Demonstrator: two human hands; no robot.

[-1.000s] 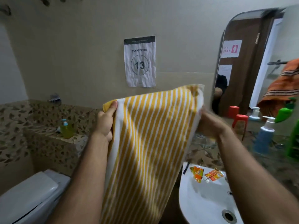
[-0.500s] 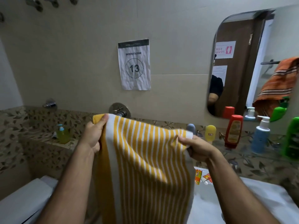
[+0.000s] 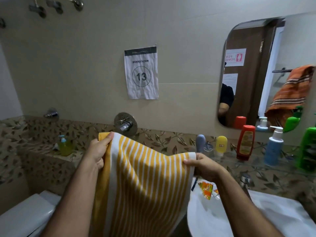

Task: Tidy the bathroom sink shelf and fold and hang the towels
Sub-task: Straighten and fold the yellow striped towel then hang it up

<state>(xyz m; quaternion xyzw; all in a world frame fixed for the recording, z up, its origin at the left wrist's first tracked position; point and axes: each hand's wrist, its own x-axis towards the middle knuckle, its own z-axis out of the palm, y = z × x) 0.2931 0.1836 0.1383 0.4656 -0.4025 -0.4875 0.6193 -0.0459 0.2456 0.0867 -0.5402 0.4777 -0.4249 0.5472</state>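
Observation:
A yellow and white striped towel [image 3: 145,182] hangs in front of me, held up by its two top corners. My left hand [image 3: 98,152] pinches the upper left corner, and my right hand [image 3: 203,165] grips the upper right corner, a little lower. Behind them the glass shelf [image 3: 256,164] carries a red bottle [image 3: 245,142], a yellow bottle [image 3: 221,144], a blue pump bottle [image 3: 273,147], a green bottle [image 3: 307,149] and a grey-blue bottle [image 3: 200,142]. An orange striped towel [image 3: 292,91] shows in the mirror, draped over a rail.
The white sink [image 3: 239,218] lies at lower right with orange sachets [image 3: 206,188] on its rim. A toilet cistern [image 3: 25,218] sits at lower left. A green soap bottle [image 3: 65,146] stands on the tiled ledge. A wall tap [image 3: 125,124] and hooks [image 3: 56,4] are on the wall.
Both hands have lowered the towel from in front of the mirror to about shelf height. The view has tilted up and back, showing the shelf bottles and wall tap.

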